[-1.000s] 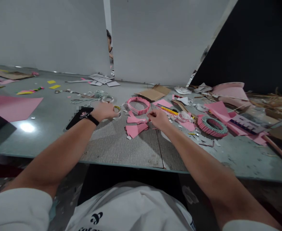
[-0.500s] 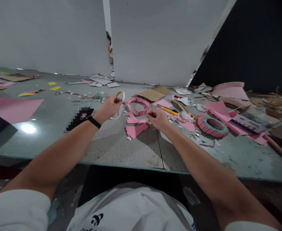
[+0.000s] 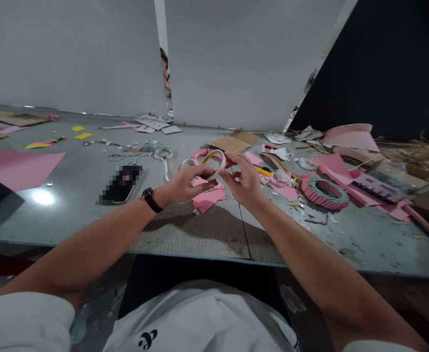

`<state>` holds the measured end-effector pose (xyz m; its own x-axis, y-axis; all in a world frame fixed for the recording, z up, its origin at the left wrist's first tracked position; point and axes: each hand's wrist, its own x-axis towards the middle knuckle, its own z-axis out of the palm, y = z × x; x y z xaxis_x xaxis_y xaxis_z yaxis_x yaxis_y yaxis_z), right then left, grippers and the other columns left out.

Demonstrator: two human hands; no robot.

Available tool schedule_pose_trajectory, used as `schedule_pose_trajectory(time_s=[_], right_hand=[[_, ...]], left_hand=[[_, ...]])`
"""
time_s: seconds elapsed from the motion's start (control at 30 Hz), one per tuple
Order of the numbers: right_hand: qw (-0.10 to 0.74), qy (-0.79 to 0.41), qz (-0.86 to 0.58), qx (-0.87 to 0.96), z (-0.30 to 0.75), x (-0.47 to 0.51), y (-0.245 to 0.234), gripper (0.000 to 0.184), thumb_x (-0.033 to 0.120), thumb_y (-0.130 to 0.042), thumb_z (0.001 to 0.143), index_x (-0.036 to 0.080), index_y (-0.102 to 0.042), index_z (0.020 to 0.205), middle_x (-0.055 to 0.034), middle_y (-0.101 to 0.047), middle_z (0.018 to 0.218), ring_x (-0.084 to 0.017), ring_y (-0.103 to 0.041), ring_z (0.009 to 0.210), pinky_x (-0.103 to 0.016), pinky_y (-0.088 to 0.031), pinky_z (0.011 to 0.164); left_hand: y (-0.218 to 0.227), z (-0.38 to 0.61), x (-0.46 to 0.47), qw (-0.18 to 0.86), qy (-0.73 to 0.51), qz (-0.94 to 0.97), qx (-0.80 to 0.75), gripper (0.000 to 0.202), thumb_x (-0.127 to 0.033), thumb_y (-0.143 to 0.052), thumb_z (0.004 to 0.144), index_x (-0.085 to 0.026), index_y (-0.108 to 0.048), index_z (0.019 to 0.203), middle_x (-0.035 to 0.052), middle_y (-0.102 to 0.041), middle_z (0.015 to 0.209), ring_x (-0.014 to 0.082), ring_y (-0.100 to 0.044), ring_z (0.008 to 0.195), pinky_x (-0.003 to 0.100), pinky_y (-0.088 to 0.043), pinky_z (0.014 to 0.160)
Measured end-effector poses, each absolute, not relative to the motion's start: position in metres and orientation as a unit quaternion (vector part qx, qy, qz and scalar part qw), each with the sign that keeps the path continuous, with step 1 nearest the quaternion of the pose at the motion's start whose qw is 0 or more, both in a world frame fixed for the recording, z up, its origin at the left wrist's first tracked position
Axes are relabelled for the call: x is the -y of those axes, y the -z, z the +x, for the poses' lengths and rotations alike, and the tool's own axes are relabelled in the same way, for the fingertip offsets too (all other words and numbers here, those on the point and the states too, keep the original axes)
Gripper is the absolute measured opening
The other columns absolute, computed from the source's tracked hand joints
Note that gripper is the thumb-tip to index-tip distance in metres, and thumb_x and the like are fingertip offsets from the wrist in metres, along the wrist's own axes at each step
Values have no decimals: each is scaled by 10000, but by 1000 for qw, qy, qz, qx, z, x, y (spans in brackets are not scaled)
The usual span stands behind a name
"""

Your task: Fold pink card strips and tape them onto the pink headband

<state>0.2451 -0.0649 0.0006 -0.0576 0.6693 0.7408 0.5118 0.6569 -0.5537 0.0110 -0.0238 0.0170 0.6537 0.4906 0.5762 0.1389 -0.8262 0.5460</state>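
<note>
While the left hand [image 3: 188,185] clamps the tape roll [image 3: 222,164] | right fingers [image 3: 233,160] pinch its rim | even pressure keeps it steady

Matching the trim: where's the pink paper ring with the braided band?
In the head view, the pink paper ring lies on the table right of the right hand, at the edge of a pink sheet.

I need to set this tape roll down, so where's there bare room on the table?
Bare board lies below the pink paper scraps, right of the phone and nearer you than your left hand. It's crowded right of your right hand, around the pink ring.
</note>
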Motion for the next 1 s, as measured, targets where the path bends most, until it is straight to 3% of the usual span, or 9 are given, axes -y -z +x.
schedule_pose_trajectory(time_s=[0.17,0.33,0.5,0.63,0.8,1.0], right_hand=[[576,-25,-390,718,247,61,0,407,579,-696,1088,237,-782,1292,-126,-779,1125,-250,-754,974,-326,-614,640],[590,9,-404,699,246,66,-4,209,435,-747,1039,240,-764,1113,-102,-773,1040,-228,-729,891,-322,-591,634],[587,4,-441,679,248,65,-5,219,461,-728,1016,243,-748,1015,-106,-776,1014,-239,-723,896,-335,-583,643],[569,11,-449,689,247,63,-4,254,401,-630,1033,232,-820,1030,-126,-802,1031,-247,-740,890,-348,-573,631],[543,19,-476,692,246,60,2,265,363,-631,999,237,-846,1088,-150,-822,1117,-284,-761,947,-395,-613,686],[521,-52,-478,706,246,57,7,381,428,-669,984,223,-771,1288,-168,-822,1235,-310,-773,1055,-420,-649,762]], left_hand=[[-18,4,16,173,-354,899,-193,292,-330,-678,1043,-213,-807,1279,137,-878,1270,261,-826,1153,394,-630,1047],[-17,6,16,139,-347,906,-197,270,-314,-624,1073,-213,-811,1239,116,-880,1146,235,-806,1045,374,-607,993],[-19,10,17,129,-373,877,-274,208,-320,-623,1047,-195,-783,1091,85,-847,1017,208,-739,899,343,-572,866],[-21,11,17,157,-411,834,-332,206,-379,-686,1018,-191,-711,939,56,-797,906,173,-670,793,309,-536,777],[-22,11,18,142,-423,812,-375,440,-562,-743,1005,-204,-662,763,1,-648,677,150,-521,663,305,-415,654],[-18,11,13,135,-403,847,-319,289,-447,-686,1063,-215,-854,1032,70,-846,960,206,-693,870,348,-526,827]])
